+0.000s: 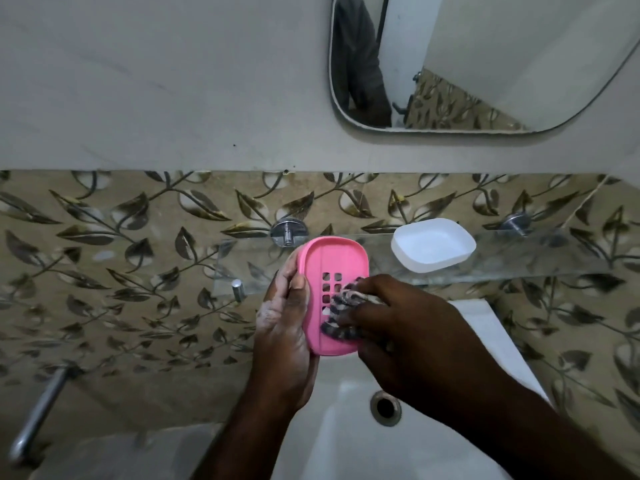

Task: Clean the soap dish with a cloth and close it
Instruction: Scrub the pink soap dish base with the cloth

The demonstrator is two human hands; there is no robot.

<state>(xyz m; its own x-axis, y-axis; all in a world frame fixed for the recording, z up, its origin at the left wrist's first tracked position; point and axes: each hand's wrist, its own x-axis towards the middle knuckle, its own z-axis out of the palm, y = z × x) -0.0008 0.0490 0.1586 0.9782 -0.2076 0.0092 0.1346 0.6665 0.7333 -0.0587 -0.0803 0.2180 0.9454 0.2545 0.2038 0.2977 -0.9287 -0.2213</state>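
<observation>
Above the sink [346, 445], the left hand [284, 327] gripped the pink soap dish [332, 261] while the right hand [408, 327] held a striped cloth [341, 303] (bunched) against it. Its white half [433, 245] sat beyond the sink.

Single head-worn wide-angle view, forward and down, close above the sink [346, 445], toward the wall [138, 98].
</observation>
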